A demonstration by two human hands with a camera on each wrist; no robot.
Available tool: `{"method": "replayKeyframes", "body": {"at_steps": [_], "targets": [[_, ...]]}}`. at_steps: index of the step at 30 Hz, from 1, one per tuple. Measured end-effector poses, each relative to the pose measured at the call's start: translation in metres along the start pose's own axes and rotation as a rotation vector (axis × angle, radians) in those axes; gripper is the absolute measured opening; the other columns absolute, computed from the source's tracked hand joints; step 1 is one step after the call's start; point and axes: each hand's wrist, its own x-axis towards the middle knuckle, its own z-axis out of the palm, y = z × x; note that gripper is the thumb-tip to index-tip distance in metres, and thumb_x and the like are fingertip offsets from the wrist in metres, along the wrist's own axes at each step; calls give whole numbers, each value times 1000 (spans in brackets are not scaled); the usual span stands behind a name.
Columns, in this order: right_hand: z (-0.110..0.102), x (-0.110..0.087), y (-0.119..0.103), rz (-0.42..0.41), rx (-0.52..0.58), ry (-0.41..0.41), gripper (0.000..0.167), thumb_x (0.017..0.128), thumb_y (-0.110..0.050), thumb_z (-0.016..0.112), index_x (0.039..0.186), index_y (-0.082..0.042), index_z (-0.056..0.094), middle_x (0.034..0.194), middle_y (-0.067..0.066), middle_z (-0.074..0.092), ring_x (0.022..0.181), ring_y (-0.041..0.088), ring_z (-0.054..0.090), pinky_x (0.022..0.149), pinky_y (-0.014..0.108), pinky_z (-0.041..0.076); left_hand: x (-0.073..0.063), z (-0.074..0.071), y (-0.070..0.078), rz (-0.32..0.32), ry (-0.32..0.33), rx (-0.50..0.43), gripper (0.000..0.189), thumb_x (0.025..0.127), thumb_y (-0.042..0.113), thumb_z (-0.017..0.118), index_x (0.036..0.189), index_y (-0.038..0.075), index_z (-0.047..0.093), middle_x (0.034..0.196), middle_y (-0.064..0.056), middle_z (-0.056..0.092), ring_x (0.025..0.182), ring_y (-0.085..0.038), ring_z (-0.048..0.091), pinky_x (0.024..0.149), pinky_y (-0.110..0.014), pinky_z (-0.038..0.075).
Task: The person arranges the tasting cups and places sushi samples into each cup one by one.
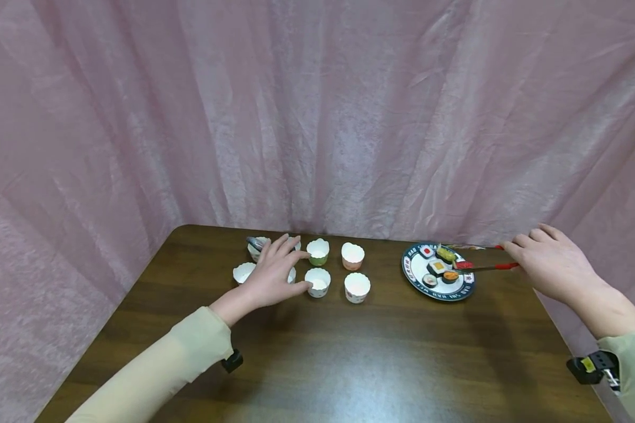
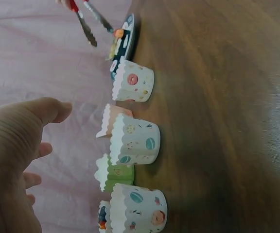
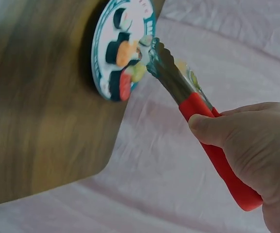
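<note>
My right hand (image 1: 547, 261) grips red-handled metal tongs (image 3: 220, 150), whose two arms stand spread over a round plate (image 1: 410, 273). On that plate lie several sushi pieces, among them a square roll (image 1: 437, 268) with a yellow centre and an orange-topped roll (image 3: 123, 52). My left hand (image 1: 272, 276) is held over small scallop-rimmed paper cups, fingers relaxed and holding nothing. It partly hides the cups beneath it. A white patterned cup (image 2: 136, 141) and a green cup (image 2: 120, 174) show past its fingers in the left wrist view.
The cups stand in two rows at the left and middle of the brown wooden table (image 1: 391, 352). In the back left cup sits a grey-blue piece (image 1: 255, 243). An orange cup (image 1: 353, 262) is at the back right of the rows. A pink curtain (image 1: 317, 117) hangs behind the table.
</note>
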Motion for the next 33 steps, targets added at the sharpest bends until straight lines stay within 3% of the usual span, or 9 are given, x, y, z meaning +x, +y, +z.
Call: {"method": "replayKeyframes", "body": {"at_steps": [6,16,24,33], "targets": [[12,-7,15,17,2,11,51,58,-13,96,102,-4,73,86,7,65,85,38,61,90,61,44,25,8,-8,-62,3,40,62,90,50,74,141,18,60,164,-14,31,154,-37,15,119,-65,4],[21,-3,27,85,8,-190,44,70,-15,92,108,-4,74,95,11,69,90,39,62,90,66,42,57,15,-29,-184,-78,41,76,88,51,76,150,16,52,165,-18,25,153,-40,11,118,-68,2],[24,4,28,94,-3,-280,30,76,-16,89,100,-10,72,86,4,63,86,36,61,89,64,43,78,25,-37,-224,-158,49,87,84,59,75,154,15,47,166,-19,21,154,-41,5,118,-68,2],[27,-1,24,81,9,-285,28,75,-13,88,97,-11,71,84,4,64,82,35,60,86,63,44,94,44,-41,-252,-202,83,86,83,59,77,152,15,50,167,-18,20,155,-40,2,118,-67,-1]]}}
